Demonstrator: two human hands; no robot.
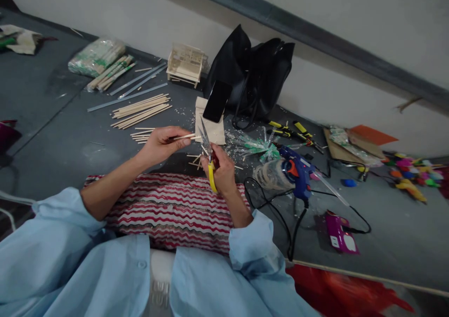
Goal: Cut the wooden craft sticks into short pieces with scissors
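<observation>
My left hand [162,144] is closed in a pinch on thin wooden sticks [187,137] that point right. My right hand [221,169] is wrapped round yellow-handled scissors [209,160], whose blades stand open just at the sticks' ends. Both hands hover over a red and white striped cloth [168,209] and small cut stick pieces [194,159] on the grey floor. My light blue sleeves fill the bottom of the view.
Loose wooden sticks [140,110], packed sticks [98,57] and a small stick model [185,63] lie at the back left. A phone [216,101] leans by a black bag [252,76]. A blue glue gun [296,169], cable, pliers [291,132] and coloured bits [410,172] lie to the right.
</observation>
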